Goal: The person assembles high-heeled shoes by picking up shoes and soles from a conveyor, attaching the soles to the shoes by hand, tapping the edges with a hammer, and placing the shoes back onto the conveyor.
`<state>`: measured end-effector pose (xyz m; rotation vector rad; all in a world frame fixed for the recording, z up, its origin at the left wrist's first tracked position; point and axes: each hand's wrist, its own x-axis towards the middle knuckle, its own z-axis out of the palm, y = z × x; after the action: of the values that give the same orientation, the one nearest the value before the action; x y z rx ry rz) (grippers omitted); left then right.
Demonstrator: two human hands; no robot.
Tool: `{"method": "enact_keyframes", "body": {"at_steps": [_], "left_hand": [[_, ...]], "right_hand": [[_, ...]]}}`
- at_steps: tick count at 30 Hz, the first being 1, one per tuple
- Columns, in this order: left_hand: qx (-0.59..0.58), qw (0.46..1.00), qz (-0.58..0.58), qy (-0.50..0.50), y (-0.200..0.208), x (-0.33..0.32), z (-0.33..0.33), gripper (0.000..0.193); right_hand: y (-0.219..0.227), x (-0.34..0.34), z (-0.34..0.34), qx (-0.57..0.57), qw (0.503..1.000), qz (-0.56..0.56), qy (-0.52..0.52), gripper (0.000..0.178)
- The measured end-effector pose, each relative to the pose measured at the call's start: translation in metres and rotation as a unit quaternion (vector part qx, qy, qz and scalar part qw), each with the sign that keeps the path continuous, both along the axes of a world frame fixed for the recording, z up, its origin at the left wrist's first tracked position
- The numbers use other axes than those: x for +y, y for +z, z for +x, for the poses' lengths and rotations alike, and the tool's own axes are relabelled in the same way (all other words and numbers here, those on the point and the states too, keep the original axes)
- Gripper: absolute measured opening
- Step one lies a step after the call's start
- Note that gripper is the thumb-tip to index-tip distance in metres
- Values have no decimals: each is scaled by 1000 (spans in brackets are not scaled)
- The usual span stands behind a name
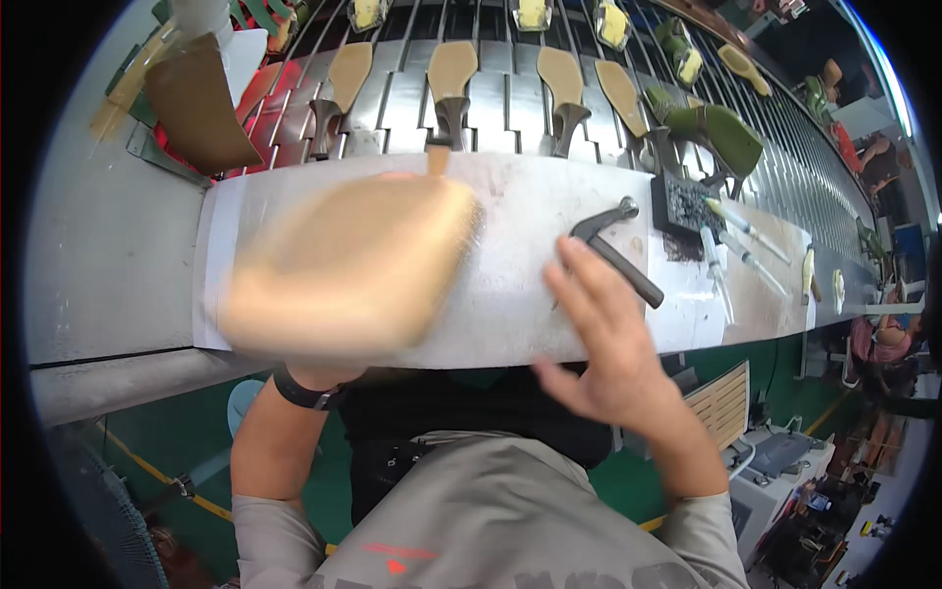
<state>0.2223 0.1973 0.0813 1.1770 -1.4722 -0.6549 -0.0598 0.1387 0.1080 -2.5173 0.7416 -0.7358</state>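
A large tan and cream piece, apparently a shoe turned sole up (358,260), is held over the left of the pale worktop (510,314), smeared by motion. Beneath it is my left hand (329,376), with a dark band on its wrist; the shoe hides the fingers. My right hand (618,358) hovers over the worktop's near edge with fingers apart and nothing in them. Just beyond its fingertips lies a hammer (628,273), metal head up and dark handle slanting to the lower right. I cannot tell whether the fingers touch it.
Beyond the worktop, a slatted metal conveyor (510,88) carries several heeled shoes with tan soles (453,71) and a green shoe (731,137). A black box of small dark pieces (679,204) and several syringe-like tubes (754,263) lie right. A brown sheet (201,108) stands far left.
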Motion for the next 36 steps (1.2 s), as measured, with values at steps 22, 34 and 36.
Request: {"method": "enact_keyframes", "body": {"at_steps": [22,34,36], "left_hand": [[-352,930,-10,106,-50,29,-4,51],[-379,919,-25,106,-48,24,-6,38],[-380,919,-21,105,-47,23,-7,36]], "right_hand": [[-14,-168,249,-49,932,273,-232,56],[-5,-326,21,584,794,7,-168,35],[-47,-359,-2,586,792,1,-170,33]]}}
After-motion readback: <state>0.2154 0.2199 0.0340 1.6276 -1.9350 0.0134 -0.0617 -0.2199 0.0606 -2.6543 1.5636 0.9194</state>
